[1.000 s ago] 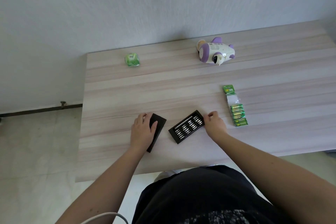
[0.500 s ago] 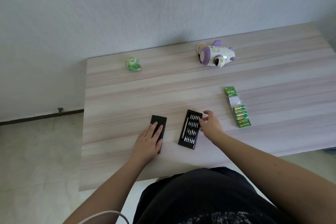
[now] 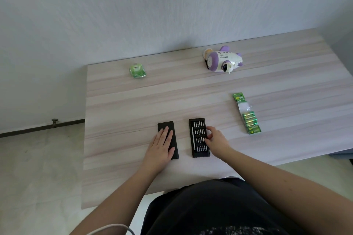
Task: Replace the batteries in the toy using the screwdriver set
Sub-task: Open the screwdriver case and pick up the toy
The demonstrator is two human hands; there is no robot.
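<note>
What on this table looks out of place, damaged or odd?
The battery pack is partly opened: its upper clear pockets look empty and batteries fill only the lower end. The toy lies on its side. Nothing is spilled or visibly broken.

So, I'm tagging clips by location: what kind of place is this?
Probably a plain room at home or in an office, not a workshop: a wood-grain table against a bare grey wall, a pale tiled floor, and a toy on the table.
</note>
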